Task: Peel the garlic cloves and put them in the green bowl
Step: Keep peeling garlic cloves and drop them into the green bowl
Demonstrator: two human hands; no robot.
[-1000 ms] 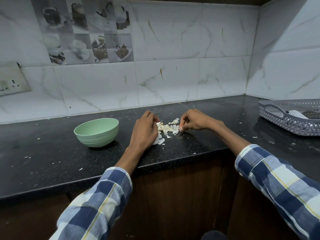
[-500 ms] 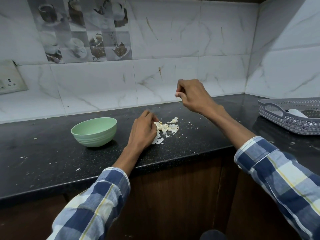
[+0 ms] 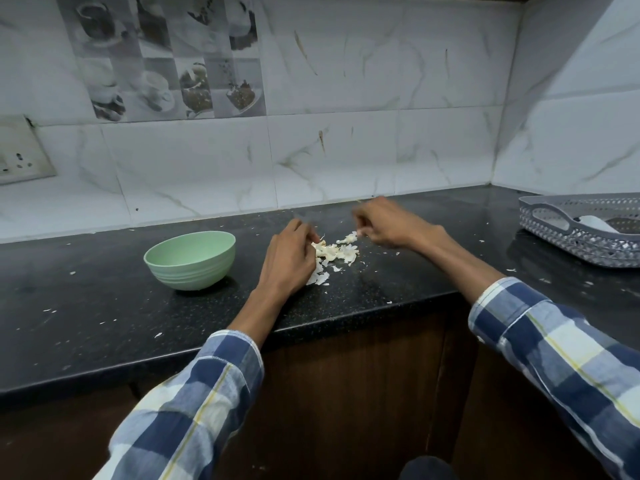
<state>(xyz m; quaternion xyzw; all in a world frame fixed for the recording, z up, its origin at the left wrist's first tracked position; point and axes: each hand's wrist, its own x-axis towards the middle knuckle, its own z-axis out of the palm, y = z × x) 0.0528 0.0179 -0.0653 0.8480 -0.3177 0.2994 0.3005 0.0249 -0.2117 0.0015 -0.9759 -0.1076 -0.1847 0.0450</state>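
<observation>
A white wall socket plate (image 3: 20, 157) sits on the marble-patterned tiled wall at the far left edge. Below it runs the black speckled stone tabletop (image 3: 104, 306), scattered with small white flakes.

The pale green ribbed round bowl (image 3: 190, 259) stands upright on the tabletop at about 9 o'clock from the garlic pile, well apart from it. No contents can be seen inside from this angle.

The left hand (image 3: 289, 263), emerging from a blue, white and yellow checked sleeve (image 3: 194, 403), rests on the tabletop with its fingers (image 3: 304, 230) curled inward against the left edge of the pile. Whether they actually pinch a clove cannot be told, since the hand's back hides the fingertips.

The pile of off-white garlic cloves and papery skins (image 3: 334, 252) lies on the tabletop between the two hands, with loose skin pieces trailing toward 7 o'clock.

The right hand (image 3: 388, 225) is blurred, at 2 o'clock from the pile. Its fingers are curled together and appear to pinch a small white piece at the pile's upper right edge.

A grey perforated plastic basket (image 3: 561, 233) sits at the far right, at 3 o'clock, holding a white object (image 3: 597, 224) of unclear identity.
</observation>
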